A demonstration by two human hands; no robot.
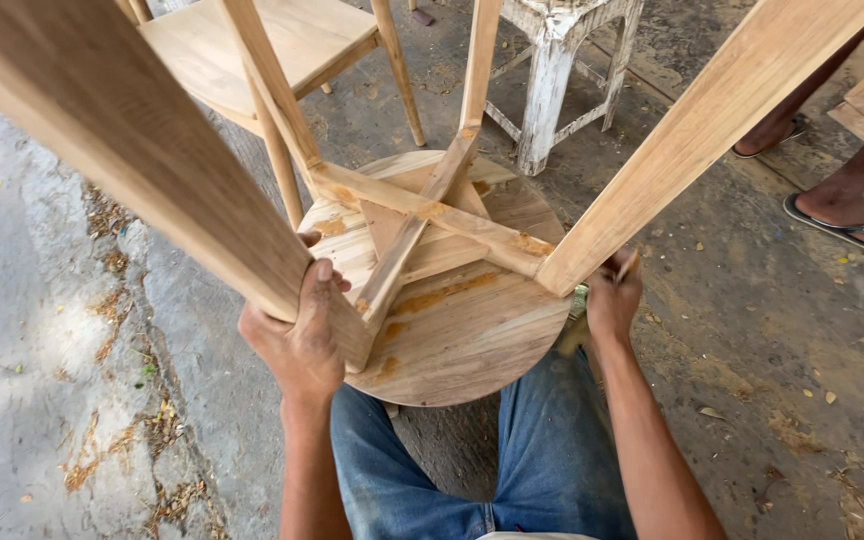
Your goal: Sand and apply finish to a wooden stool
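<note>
A round bare-wood stool (pixel 472 330) lies upside down on the ground between my knees, its seat down and its several legs pointing up at me. Crossed braces with orange glue stains join the legs. My left hand (pixel 302 335) grips the near left leg (pixel 152 170) close to where it meets the seat. My right hand (pixel 612 295) presses a small thin piece, perhaps sandpaper, against the base of the right leg (pixel 692 140); what it is stays unclear.
A square wooden stool (pixel 282 50) stands behind at upper left. A white painted stool (pixel 552 60) stands behind the middle. Another person's feet in sandals (pixel 842 215) are at the right. The ground is dirty concrete with dry leaves.
</note>
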